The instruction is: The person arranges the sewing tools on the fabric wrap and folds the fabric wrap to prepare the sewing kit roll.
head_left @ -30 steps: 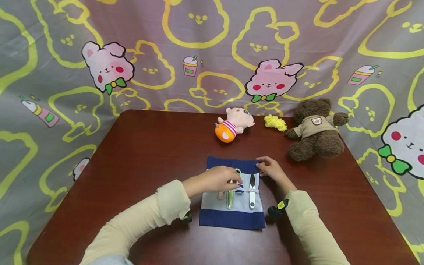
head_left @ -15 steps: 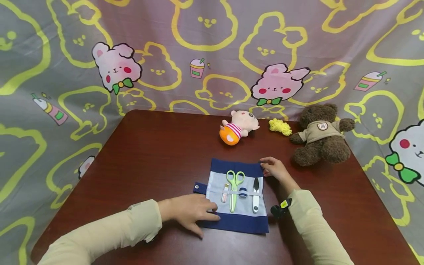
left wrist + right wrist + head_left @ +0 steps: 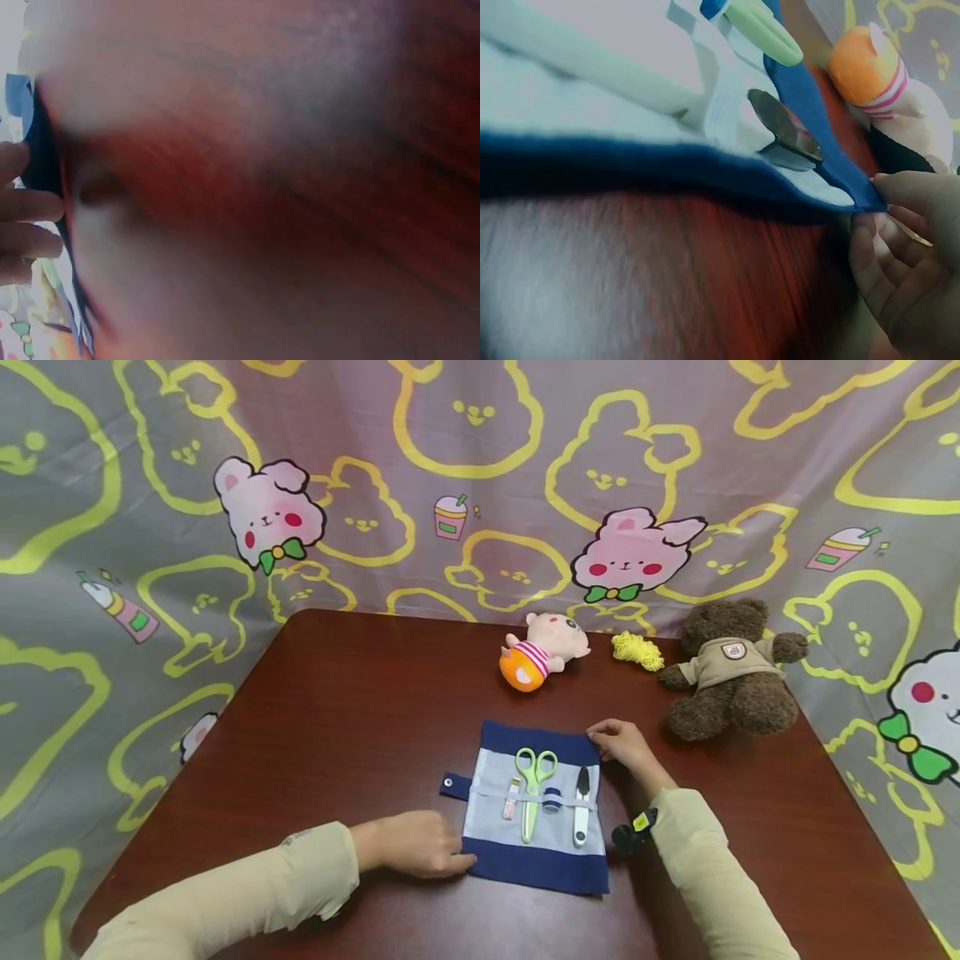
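Observation:
An unfolded sewing kit pouch (image 3: 540,870), navy with a pale grey middle, lies on the table. An elastic band across it holds green-handled scissors (image 3: 530,810), a blue thread spool (image 3: 552,801), a small pinkish tube (image 3: 511,802) and a white tool with a dark tip (image 3: 581,818). My left hand (image 3: 416,845) grips the pouch's near left corner with curled fingers; its thumb is hidden in the left wrist view. At the far right corner, my right hand (image 3: 625,747) pinches the navy cloth between thumb and finger, plain in the right wrist view.
A plush toy in orange shorts (image 3: 522,670), yellow yarn (image 3: 637,651) and a brown teddy bear (image 3: 727,681) lie along the back of the dark wooden table (image 3: 360,710). A snap tab (image 3: 454,784) sticks out from the pouch's left side. A patterned curtain (image 3: 420,452) hangs behind.
My left hand has moved from over the scissors to the pouch's near left corner, and its fingers have curled. The right hand stays at the far right corner. The head view has shifted slightly.

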The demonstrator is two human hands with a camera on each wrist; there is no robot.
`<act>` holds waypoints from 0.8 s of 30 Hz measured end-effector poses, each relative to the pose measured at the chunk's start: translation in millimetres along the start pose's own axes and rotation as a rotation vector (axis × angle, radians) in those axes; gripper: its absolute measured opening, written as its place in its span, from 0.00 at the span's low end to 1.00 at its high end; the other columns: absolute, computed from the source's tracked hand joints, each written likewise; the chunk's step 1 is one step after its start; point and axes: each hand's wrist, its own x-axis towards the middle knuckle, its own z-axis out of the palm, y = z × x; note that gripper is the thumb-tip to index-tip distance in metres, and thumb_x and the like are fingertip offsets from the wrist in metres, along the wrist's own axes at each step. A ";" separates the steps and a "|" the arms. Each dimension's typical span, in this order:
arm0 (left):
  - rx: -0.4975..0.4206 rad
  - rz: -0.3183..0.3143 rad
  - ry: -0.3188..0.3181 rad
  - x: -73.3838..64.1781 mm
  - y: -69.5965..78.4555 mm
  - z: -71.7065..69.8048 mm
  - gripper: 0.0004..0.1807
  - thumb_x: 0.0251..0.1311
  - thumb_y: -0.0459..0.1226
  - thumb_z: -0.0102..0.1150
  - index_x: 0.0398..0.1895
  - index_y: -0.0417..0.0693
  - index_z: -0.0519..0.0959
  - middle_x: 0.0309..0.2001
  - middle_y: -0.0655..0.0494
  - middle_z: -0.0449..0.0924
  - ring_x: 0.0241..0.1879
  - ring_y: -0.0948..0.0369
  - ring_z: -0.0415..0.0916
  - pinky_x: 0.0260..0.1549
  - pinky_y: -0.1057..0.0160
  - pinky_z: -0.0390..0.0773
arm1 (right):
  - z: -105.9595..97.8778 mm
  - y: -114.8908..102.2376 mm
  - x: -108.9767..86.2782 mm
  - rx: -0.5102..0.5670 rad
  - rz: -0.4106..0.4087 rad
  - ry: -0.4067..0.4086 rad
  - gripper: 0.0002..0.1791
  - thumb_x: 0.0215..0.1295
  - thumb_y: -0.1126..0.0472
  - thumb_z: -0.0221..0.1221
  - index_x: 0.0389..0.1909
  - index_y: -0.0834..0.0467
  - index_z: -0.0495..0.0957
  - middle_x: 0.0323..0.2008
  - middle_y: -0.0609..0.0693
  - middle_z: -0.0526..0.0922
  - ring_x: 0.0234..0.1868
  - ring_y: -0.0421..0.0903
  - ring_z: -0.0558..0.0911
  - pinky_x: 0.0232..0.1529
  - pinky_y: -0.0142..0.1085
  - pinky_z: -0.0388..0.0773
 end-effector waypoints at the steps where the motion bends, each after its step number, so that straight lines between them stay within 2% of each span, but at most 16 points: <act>1: -0.023 -0.023 0.012 -1.6 -0.9 -1.7 0.05 0.56 0.40 0.51 0.32 0.52 0.76 0.16 0.67 0.71 0.13 0.71 0.68 0.11 0.70 0.64 | -1.7 0.5 -1.2 -0.001 -0.003 -0.005 0.16 0.60 0.63 0.54 0.43 0.71 0.74 0.29 0.53 0.78 0.23 0.41 0.74 0.26 0.34 0.75; 3: -0.105 -0.094 0.036 -5.6 -3.9 -5.1 0.03 0.54 0.38 0.53 0.32 0.51 0.76 0.16 0.68 0.71 0.13 0.71 0.69 0.11 0.71 0.65 | -5.6 1.8 -5.1 0.001 -0.012 -0.019 0.15 0.60 0.63 0.54 0.43 0.72 0.74 0.27 0.51 0.78 0.23 0.40 0.74 0.26 0.34 0.75; 7: -0.255 -0.271 0.104 -15.3 -13.3 -8.8 0.04 0.53 0.40 0.57 0.31 0.51 0.77 0.21 0.67 0.75 0.19 0.72 0.72 0.18 0.74 0.70 | -12.4 3.9 -21.9 0.013 -0.068 -0.050 0.14 0.59 0.66 0.54 0.40 0.74 0.72 0.21 0.49 0.76 0.20 0.40 0.73 0.23 0.34 0.74; 12: -0.325 -0.487 0.150 -22.1 -30.0 -9.5 0.03 0.52 0.39 0.60 0.27 0.50 0.77 0.24 0.64 0.76 0.23 0.71 0.72 0.24 0.73 0.72 | -16.5 10.6 -55.3 0.023 -0.121 -0.106 0.10 0.57 0.69 0.55 0.36 0.73 0.70 0.18 0.49 0.73 0.18 0.40 0.71 0.20 0.34 0.72; 15: -0.424 -0.663 0.124 -22.7 -43.6 -6.9 0.03 0.51 0.35 0.60 0.29 0.49 0.77 0.26 0.62 0.76 0.26 0.69 0.73 0.27 0.70 0.73 | -17.3 14.6 -76.3 0.022 -0.134 -0.149 0.09 0.57 0.68 0.55 0.34 0.71 0.70 0.20 0.50 0.72 0.19 0.40 0.71 0.19 0.34 0.71; 20: -0.677 -0.998 0.018 -16.9 -69.1 2.4 0.12 0.51 0.30 0.59 0.41 0.42 0.74 0.27 0.57 0.77 0.25 0.66 0.72 0.26 0.69 0.72 | -13.4 18.0 -109.8 0.020 -0.143 -0.191 0.09 0.57 0.67 0.56 0.34 0.69 0.71 0.20 0.52 0.73 0.18 0.39 0.70 0.17 0.33 0.70; 24: -0.800 -1.175 -0.047 -9.8 -89.6 12.7 0.12 0.50 0.27 0.59 0.41 0.36 0.75 0.24 0.53 0.78 0.19 0.65 0.73 0.19 0.70 0.71 | -5.0 16.9 -129.1 0.009 -0.119 -0.185 0.08 0.57 0.66 0.57 0.32 0.68 0.71 0.19 0.51 0.74 0.16 0.38 0.70 0.15 0.33 0.69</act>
